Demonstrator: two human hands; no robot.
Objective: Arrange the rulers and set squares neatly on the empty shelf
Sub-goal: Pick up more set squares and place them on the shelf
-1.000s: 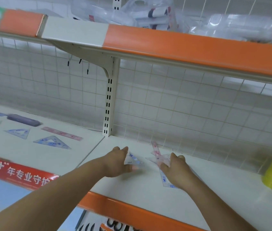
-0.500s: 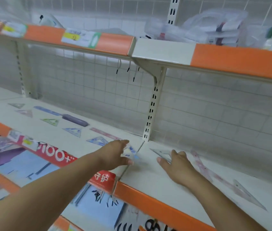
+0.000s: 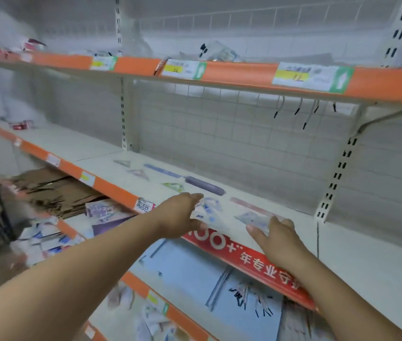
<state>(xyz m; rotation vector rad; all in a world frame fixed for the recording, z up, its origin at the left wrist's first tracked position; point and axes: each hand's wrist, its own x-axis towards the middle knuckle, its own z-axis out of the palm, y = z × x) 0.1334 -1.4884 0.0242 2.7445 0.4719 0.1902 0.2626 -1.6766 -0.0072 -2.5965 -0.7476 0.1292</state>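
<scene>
My left hand (image 3: 179,215) grips a clear set square with blue markings (image 3: 208,210) just above the front of the white shelf (image 3: 111,173). To its right, my right hand (image 3: 277,236) is palm down and pinches another clear blue set square (image 3: 254,219) between thumb and fingers. A pink ruler (image 3: 251,205) lies just behind it. Further left on the shelf lie a purple case (image 3: 205,187), a blue ruler (image 3: 161,171), a green set square (image 3: 174,186), a pinkish set square (image 3: 139,173) and a grey set square (image 3: 122,162).
An orange-edged shelf (image 3: 244,75) with price tags hangs overhead, and wire hooks (image 3: 303,112) stick out of the grid back wall. A slotted upright (image 3: 335,178) divides the bays. Flattened cardboard (image 3: 54,190) and packaged goods lie on the lower shelves.
My view and both hands have swung left from the right bay to the left bay. Each hand carried a set square over to the rulers and set squares lying there.
</scene>
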